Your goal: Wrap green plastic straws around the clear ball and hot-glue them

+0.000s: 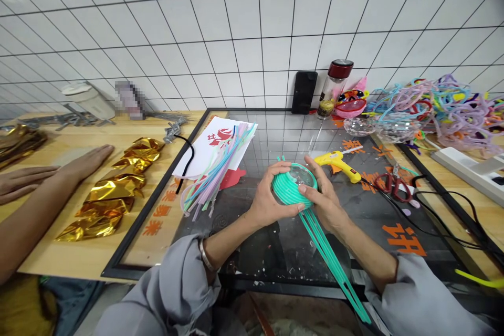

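Observation:
Between my two hands is a small clear bowl (303, 174) wound round with rows of green pipe cleaner (285, 189). My left hand (268, 197) wraps its left side, thumb underneath and fingers over the top edge. On the right, my right hand (323, 197) grips the bowl with its thumb pressed on the green rows. Several loose green pipe cleaners (331, 260) trail from below the bowl toward the lower right, past the table edge. A yellow hot glue gun (339, 164) lies just beyond my right hand.
Colourful pipe cleaners (220, 168) lie on white paper (200, 152) at left. Red-handled scissors (395, 186), black cables and a power strip (468, 168) are at right. Behind stand a phone (304, 92) and glass bottle (334, 92). Another person's hands (84, 163) rest near gold foil (114, 189).

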### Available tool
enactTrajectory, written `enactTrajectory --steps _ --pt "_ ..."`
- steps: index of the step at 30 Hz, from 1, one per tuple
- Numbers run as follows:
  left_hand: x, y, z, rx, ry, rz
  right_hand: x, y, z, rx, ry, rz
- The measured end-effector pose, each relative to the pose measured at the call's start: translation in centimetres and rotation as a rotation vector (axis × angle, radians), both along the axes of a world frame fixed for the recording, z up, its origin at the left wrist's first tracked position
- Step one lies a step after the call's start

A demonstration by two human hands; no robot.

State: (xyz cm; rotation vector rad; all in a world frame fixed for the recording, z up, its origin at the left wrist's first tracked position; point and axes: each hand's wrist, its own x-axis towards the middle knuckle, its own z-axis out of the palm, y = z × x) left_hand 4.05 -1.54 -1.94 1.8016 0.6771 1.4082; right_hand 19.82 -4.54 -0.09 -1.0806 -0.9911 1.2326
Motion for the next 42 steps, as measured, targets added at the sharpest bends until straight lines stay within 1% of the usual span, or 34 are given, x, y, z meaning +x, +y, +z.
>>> enactTrajectory --steps 5,11,15,22,29,37,42 --pt "0.0 0.0 0.0 0.037 0.006 0.006 -0.1 -0.1 -0.2 0.017 0.017 0.006" --pt "0.1 0.0 0.0 0.095 0.047 0.047 -0.2 -0.1 -0.3 0.017 -0.072 -0.017" --pt "0.1 0.1 -0.1 0.115 0.049 0.045 -0.2 0.0 -0.3 0.025 -0.072 -0.01" --pt "-0.2 0.3 -0.1 0.107 -0.001 0.039 -0.3 -0.2 0.4 0.018 0.078 0.054" --pt "-0.3 0.5 0.2 0.148 -0.026 0.051 -0.4 -0.4 0.8 0.013 0.157 0.072" --pt "-0.6 0.4 0.2 0.143 -0.019 0.059 -0.4 -0.4 0.9 0.012 0.186 0.084" --pt "-0.7 0.4 0.3 0.139 -0.027 0.067 -0.5 -0.4 1.0 0.015 0.256 0.079"
